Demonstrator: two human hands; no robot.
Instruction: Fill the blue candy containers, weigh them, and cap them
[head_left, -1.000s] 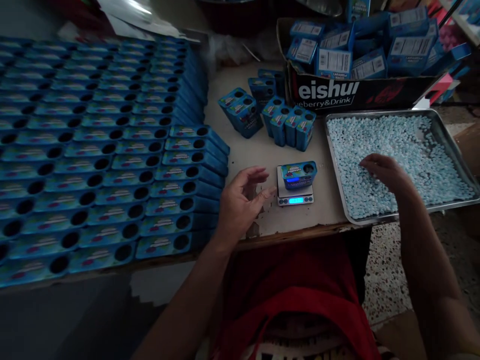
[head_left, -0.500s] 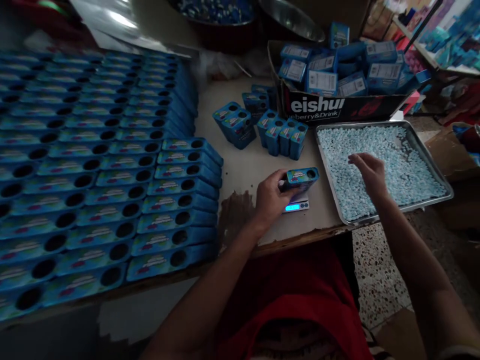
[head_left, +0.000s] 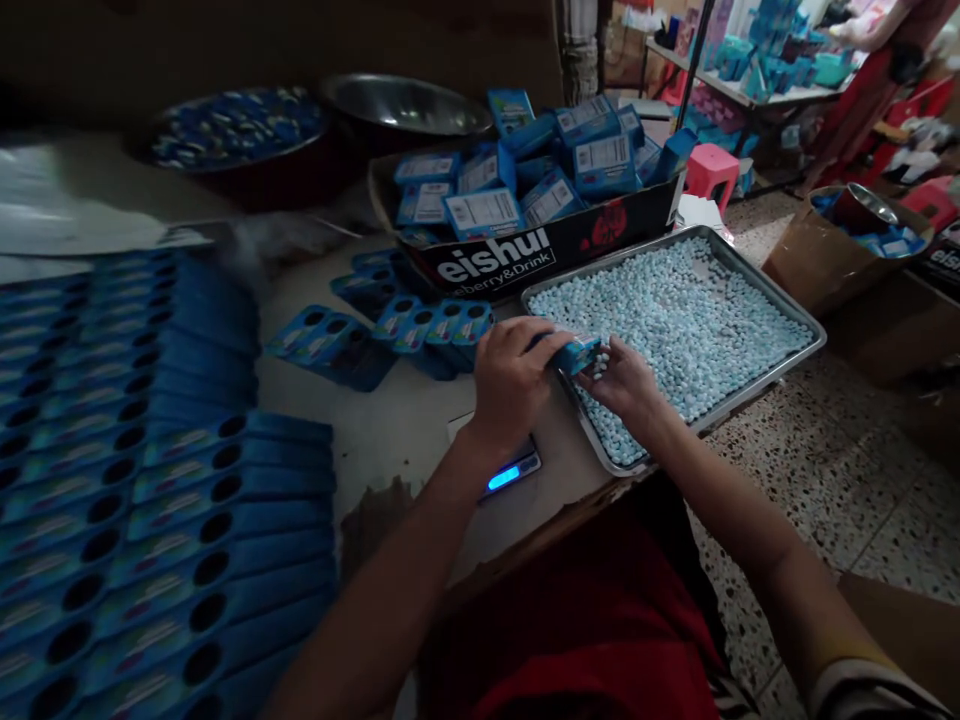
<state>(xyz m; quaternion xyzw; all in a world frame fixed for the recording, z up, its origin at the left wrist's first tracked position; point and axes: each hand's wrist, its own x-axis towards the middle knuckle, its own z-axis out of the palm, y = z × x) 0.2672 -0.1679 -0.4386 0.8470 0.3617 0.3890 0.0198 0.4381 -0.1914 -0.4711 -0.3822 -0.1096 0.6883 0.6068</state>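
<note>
My left hand (head_left: 510,380) is wrapped round a small blue carton (head_left: 574,354), tipped over towards the right at the near left edge of the tray. Close against its end, my right hand (head_left: 631,388) is cupped palm up. A few pale blue-white pellets (head_left: 601,362) lie at its fingers, by the carton's end. Whether they are passing into or out of the carton I cannot tell. A metal tray (head_left: 814,338) spread with the same pellets lies beneath and beyond the right hand. Partly hidden by my left forearm, a small scale (head_left: 529,464) with a lit blue display rests on the table.
Rows of blue cartons with round holes (head_left: 214,570) fill the left side. Several more cartons (head_left: 446,330) stand behind the scale. A black box (head_left: 637,222) heaped with cartons is behind the tray. Metal bowls (head_left: 405,105) sit at the back; a person (head_left: 892,60) stands far right.
My left hand has lifted the carton off the scale and tipped it towards the tray. The right hand has come left from above the pellets to meet it. The view has swung right.
</note>
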